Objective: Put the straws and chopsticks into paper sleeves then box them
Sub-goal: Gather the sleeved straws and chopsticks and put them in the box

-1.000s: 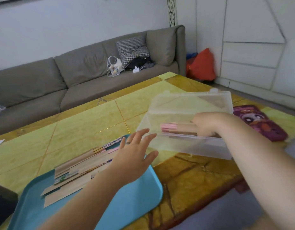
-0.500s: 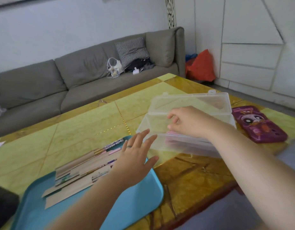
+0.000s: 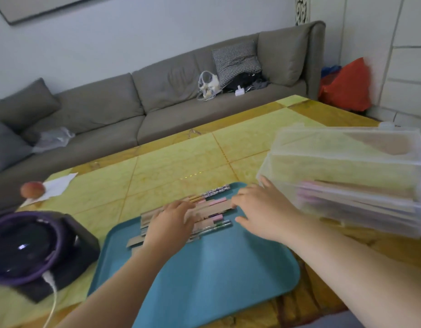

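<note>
A pile of brown paper sleeves with straws and chopsticks poking out lies at the far end of a blue tray. My left hand rests flat on the left half of the pile. From the right, my right hand comes in with loosely spread fingers, its fingertips touching the right end of one brown sleeve. A clear plastic box stands to the right with its lid up. Several sleeved pieces lie inside it.
A dark device with a purple ring and a white cable sits left of the tray. A peach lies on white paper at the table's left. A grey sofa runs behind the table, and a red bag stands at its right end.
My right hand has left the box and come left to the pile on the tray. My left hand has dropped onto the pile. The view has swung left.
</note>
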`<move>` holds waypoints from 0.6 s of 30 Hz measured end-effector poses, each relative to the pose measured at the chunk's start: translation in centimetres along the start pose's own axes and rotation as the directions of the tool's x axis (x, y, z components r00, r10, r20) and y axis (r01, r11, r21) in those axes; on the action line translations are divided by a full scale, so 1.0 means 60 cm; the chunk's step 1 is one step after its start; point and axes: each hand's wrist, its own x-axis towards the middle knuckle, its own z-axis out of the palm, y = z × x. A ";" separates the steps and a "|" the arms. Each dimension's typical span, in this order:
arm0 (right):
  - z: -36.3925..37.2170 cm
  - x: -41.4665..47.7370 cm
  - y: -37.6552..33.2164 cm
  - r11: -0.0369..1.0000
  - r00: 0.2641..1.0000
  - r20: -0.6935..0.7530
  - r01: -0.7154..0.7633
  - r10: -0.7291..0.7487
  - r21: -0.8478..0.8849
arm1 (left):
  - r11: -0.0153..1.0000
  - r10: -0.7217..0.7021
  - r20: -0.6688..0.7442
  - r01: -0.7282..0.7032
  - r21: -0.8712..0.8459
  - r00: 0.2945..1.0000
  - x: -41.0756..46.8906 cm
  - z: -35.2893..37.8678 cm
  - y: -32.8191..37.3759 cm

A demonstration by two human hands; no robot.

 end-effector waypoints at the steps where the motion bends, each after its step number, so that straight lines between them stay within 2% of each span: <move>1: 0.006 0.007 -0.006 1.000 1.000 0.009 0.014 -0.014 0.004 | 1.000 -0.028 0.015 0.028 0.010 0.999 0.003 0.000 -0.017; 4: 0.026 0.031 -0.026 0.996 0.998 0.043 0.034 -0.038 0.077 | 0.998 -0.058 0.103 0.056 0.025 0.993 0.009 0.008 -0.062; 6: 0.042 0.040 -0.031 0.989 0.993 0.116 -0.008 -0.008 0.144 | 0.999 -0.035 0.157 0.036 -0.006 0.987 0.006 0.016 -0.073; 10: 0.062 0.056 -0.024 0.986 0.976 0.215 -0.069 0.036 0.150 | 0.999 0.029 0.178 -0.025 -0.025 0.984 -0.007 0.024 -0.070; 14: 0.055 0.074 -0.025 0.983 0.982 0.171 -0.111 0.085 0.148 | 0.997 0.071 0.124 -0.067 -0.035 0.990 -0.011 0.015 -0.072; 18: 0.068 0.083 -0.030 0.974 0.991 0.099 -0.108 0.090 0.197 | 0.998 0.028 0.051 -0.025 -0.063 0.998 0.000 0.002 -0.070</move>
